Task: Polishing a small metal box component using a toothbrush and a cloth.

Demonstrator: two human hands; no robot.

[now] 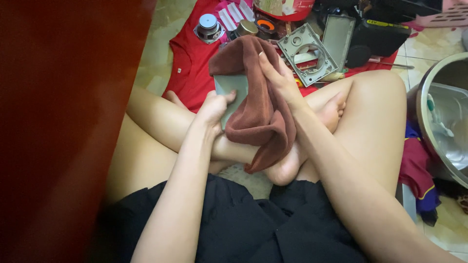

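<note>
I sit cross-legged on the floor. My left hand [213,108] grips the lower edge of a flat grey-green plastic panel [232,87] held above my legs. My right hand [279,74] presses a dark maroon cloth [258,114] against the panel, fingers stretched flat over the cloth. The cloth drapes over the panel's top and right side and hangs down to my foot, hiding most of the panel.
A red garment [192,63] lies on the tiled floor ahead, strewn with parts: a round speaker driver [208,27], a grey frame with a round hole [307,52], a grey lid [339,34], black casings [380,36]. A metal basin [441,117] stands right. A dark red surface [58,131] blocks the left.
</note>
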